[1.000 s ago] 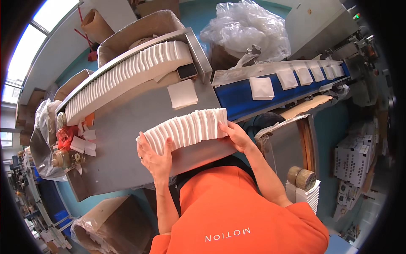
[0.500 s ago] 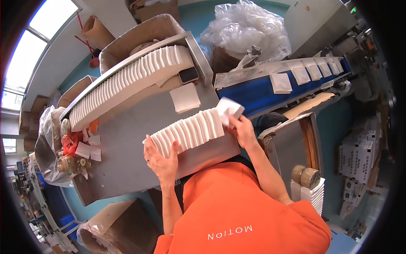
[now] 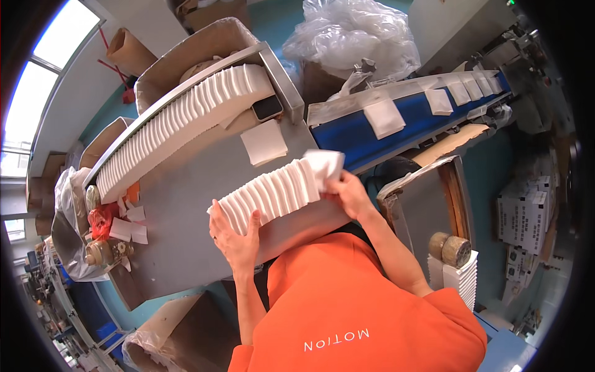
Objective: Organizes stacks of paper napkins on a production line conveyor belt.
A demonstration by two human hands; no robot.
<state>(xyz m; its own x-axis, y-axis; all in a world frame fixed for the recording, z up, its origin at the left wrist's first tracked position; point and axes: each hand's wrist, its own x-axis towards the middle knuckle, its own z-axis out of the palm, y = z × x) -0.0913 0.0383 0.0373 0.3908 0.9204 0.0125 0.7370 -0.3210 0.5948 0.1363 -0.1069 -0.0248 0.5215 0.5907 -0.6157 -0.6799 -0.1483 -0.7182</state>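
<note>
A row of folded white paper napkins, standing on edge, runs across the near part of the grey metal table. My left hand is closed around the row's left end, its thumb along the near side. At the opposite end, my right hand pinches a white napkin, slightly blurred, against the last napkins. Fingertips of the right hand are partly hidden. A flat napkin stack lies on the table just beyond the row.
A longer napkin row lines the table's far edge, beside a dark phone. To the right, a blue conveyor belt carries several napkins. Tape rolls sit on stacked napkins at right. A cardboard box stands lower left.
My right hand has brought its napkin slightly down and left, against the row's end. Napkins on the belt have come nearer. The left hand still holds its end.
</note>
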